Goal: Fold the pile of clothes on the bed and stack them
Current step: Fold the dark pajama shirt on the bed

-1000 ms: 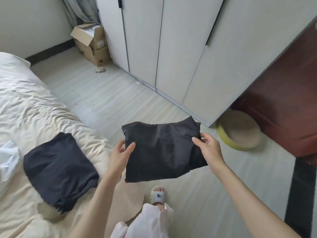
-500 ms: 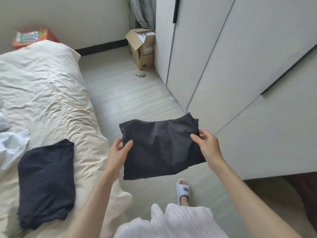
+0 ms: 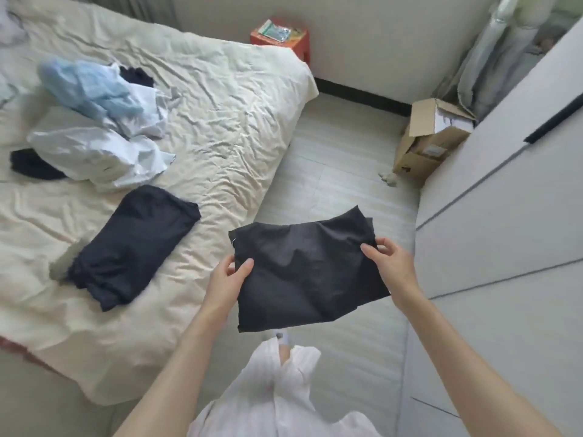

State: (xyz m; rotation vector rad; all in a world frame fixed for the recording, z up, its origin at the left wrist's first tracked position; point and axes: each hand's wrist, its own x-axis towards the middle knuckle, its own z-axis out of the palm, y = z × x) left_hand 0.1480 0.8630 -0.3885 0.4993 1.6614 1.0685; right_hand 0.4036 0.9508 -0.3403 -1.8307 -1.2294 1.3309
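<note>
A: What was changed in the last second?

B: The view was swung from the wardrobe [image 3: 504, 216] toward the bed [image 3: 220, 121]. The unfolded pile [image 3: 101, 121] of pale blue and white clothes, barely seen before, was brought into sight. The folded black garment [image 3: 303, 272] was kept in the air throughout, off the bed's edge and above the floor.

A: How was it gripped?

B: Its left edge was pinched by the left hand [image 3: 225, 283], thumb on top, and its upper right corner was pinched by the right hand [image 3: 389, 261].

A: And its orientation?

B: It was held roughly flat, its long axis running left to right between the hands. The dark folded garment [image 3: 132, 244] already laid on the bed was angled differently, its long axis running from near-left to far-right.

A: The meaning for the task?

B: Stacking onto that piece was judged likely, with the pile left to fold.
</note>
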